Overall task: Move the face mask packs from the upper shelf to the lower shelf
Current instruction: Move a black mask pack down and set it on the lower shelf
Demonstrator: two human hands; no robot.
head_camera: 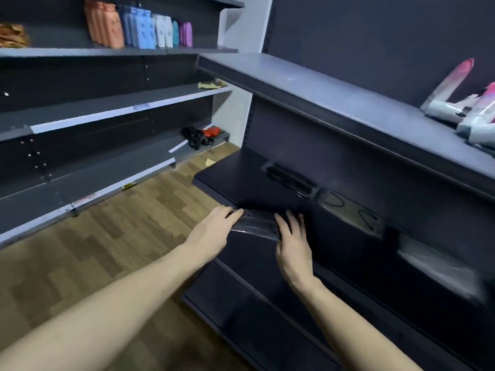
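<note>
On the far left stand grey wall shelves point(107, 108) with coloured packets point(139, 25) on top, none of them part of the job. At the dark shelf unit, the left hand point(214, 227) reaches in and grips the left end of a face mask pack point(254, 223) in clear wrap, fingers curled over its edge. The right hand point(292, 236) lies on the pack's right end with fingers spread and fairly straight, pressing rather than clasping. Both forearms stretch forward and slightly down, and the pack sits at the front edge of the middle shelf point(241, 178).

Further right on that shelf, more packs point(351, 215) lie in a row toward the back, with another blurred pack point(434, 261) at the far right. The bottom shelf point(241, 311) below shows no packs, as far as can be seen. So the work looks barely begun: this pack seems the first to go down, with several still to follow.
</note>
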